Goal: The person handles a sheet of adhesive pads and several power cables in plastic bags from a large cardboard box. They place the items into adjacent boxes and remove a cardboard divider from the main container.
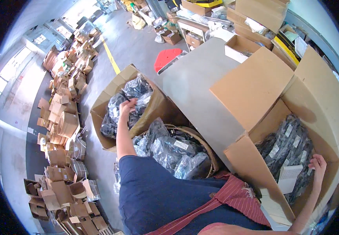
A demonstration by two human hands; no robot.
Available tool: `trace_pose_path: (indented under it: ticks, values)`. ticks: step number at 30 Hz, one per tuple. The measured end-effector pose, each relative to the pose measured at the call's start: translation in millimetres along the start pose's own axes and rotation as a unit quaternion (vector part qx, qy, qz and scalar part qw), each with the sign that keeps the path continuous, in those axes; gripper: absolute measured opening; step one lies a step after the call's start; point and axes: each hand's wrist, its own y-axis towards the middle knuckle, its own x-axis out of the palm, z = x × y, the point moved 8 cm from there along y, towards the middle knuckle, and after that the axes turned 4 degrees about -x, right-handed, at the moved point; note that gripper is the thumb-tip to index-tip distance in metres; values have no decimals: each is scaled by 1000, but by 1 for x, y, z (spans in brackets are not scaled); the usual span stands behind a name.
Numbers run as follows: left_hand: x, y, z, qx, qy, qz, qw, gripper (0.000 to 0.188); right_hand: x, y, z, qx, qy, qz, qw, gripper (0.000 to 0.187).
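Left hand (127, 105) pinches a black bagged part (119, 102) in the floor carton (110, 98); right hand (318, 163) grips a bagged bundle (289, 145) in the open carton (255, 86). Likely mid-transfer: next, lift cleanly clear.

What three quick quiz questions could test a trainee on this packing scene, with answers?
1. True or false: the left hand reaches into the open carton on the floor.
2. What fills the round woven basket?
3. The right hand rests in: A) the basket, B) the large box on the table, C) empty air.

Key: 1 true. 2 clear-bagged dark items. 3 B.
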Motion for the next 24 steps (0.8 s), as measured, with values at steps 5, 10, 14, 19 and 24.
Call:
trace_pose_path:
  ticks: [5,10,14,19,24]
  values:
    - [-94,13,13,84,-59,200,974,26,-1,23,11,9,38,2,999,23]
    - [-83,71,69,53,-74,151,984,34,-18,24,24,53,59,22,997,29]
    - [-73,112,55,14,-88,172,981,24,-15,16,24,13,81,106,991,35]
    - [-42,142,35,59,272,197,940,38,-41,12,61,49,59,115,990,40]
    - [81,115,-55,-202,371,-101,901,26,-64,-24,47,46,-39,166,984,34]
